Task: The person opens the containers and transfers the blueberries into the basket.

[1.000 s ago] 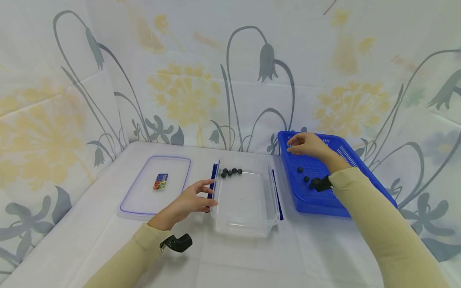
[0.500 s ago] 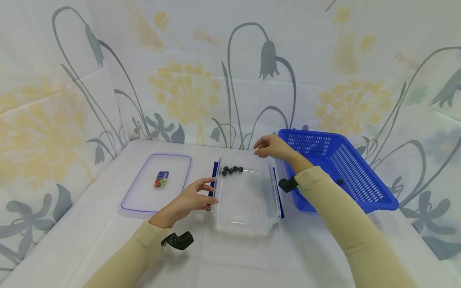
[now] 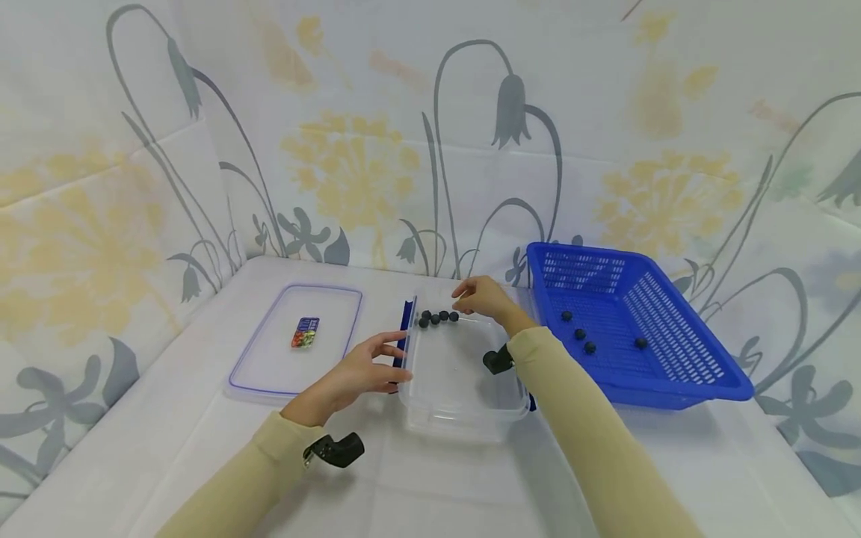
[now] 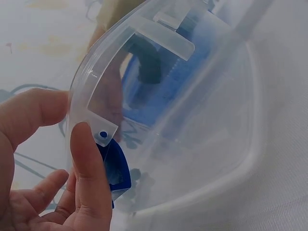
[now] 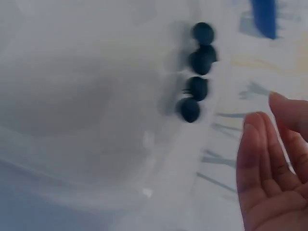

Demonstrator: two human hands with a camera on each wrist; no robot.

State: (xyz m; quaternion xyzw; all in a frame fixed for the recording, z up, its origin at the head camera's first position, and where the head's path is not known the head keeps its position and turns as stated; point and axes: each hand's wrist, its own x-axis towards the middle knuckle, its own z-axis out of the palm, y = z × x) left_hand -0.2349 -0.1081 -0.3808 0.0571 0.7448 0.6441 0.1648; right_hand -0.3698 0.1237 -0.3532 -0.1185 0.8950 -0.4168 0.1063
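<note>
A clear plastic food container (image 3: pixel 464 366) with blue side clips stands mid-table. Several small, dark, round balls, resembling blueberries (image 3: pixel 435 319), lie along its far left end. My left hand (image 3: pixel 359 373) touches the container's left side with thumb and fingertips spread apart; the left wrist view shows them beside the rim and a blue clip (image 4: pixel 115 168). Over the far end, my right hand (image 3: pixel 486 297) hovers just right of the dark balls (image 5: pixel 197 89). In the right wrist view its fingers are bent, thumb tip apart from them, and no ball shows between.
A blue slotted basket (image 3: pixel 673 388) stands to the right, with several more dark balls (image 3: pixel 580 334) on its floor. On the left lies a clear lid (image 3: pixel 269 370) with a blue-edged seal and a fruit-and-vegetable label (image 3: pixel 306 333). A patterned cloth hangs behind.
My right hand has moved left from over the blue basket to the container's far end. My left hand has stayed at the container's side. The row of dark balls looks the same.
</note>
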